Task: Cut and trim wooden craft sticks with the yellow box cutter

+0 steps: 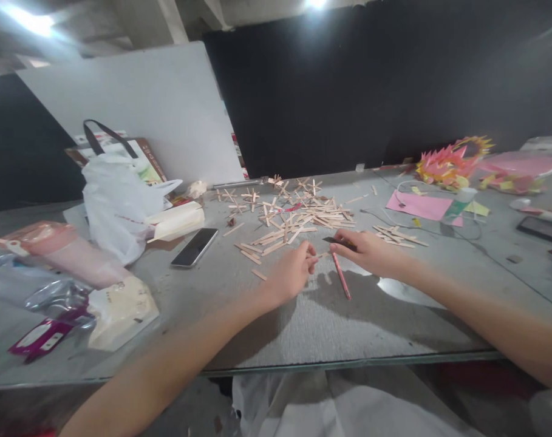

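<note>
My left hand [294, 270] is closed, its fingers pinching a short wooden stick [322, 255] just above the table. Close by on the right, my right hand [369, 252] grips a dark, pointed utility knife [346, 244], with the tip directed at the stick. A pink pencil [342, 277] lies on the table just below the right fingertips. Beyond both hands spreads a loose pile of flat wooden craft sticks [325, 213]. Several sticks behind it are joined into star-like shapes [279, 182]. A smaller group of sticks [396, 235] lies past my right hand.
On the left are a phone [194, 247], a white plastic bag [114, 203], a pink bottle [64, 249] and a purple packet [45, 340]. To the right lie pink paper [419, 205], a white cable [389, 220] and a spiky paper craft [449, 165]. Dark panels [376, 85] stand behind the table.
</note>
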The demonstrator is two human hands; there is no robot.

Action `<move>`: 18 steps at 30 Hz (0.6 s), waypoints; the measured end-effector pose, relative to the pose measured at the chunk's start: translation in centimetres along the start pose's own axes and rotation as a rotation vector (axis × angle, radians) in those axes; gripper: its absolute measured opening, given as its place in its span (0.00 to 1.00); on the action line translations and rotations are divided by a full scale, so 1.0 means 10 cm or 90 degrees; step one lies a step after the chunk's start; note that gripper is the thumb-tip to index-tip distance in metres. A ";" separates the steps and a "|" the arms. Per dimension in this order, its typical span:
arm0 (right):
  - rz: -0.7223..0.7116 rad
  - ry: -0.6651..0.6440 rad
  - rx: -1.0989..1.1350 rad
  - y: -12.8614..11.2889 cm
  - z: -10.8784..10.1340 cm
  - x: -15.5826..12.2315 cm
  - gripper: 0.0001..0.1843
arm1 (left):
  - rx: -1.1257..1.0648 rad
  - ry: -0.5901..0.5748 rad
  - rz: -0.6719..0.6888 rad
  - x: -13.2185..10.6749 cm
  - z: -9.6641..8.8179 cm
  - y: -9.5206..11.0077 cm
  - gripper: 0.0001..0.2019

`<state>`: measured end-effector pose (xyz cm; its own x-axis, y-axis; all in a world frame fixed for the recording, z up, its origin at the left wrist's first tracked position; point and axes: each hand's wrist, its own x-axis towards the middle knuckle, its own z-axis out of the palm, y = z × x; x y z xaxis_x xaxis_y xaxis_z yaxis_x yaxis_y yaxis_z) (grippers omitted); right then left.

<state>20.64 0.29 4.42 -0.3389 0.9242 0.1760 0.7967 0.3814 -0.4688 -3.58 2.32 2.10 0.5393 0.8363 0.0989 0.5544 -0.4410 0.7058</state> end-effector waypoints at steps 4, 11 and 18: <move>0.039 0.098 0.081 0.01 0.10 0.02 0.22 | -0.142 0.000 0.046 0.09 0.19 0.09 0.10; 0.046 0.029 0.072 0.09 0.18 0.08 0.11 | -0.344 -0.041 0.029 0.15 0.46 -0.04 0.04; -0.043 -0.052 0.021 0.08 0.16 0.07 0.15 | -0.350 -0.075 0.004 0.05 0.45 -0.14 0.03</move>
<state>20.26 1.23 2.77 -0.4317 0.8914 0.1382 0.7544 0.4408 -0.4865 -1.29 1.89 -2.00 0.6261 0.7783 0.0472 0.1560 -0.1843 0.9704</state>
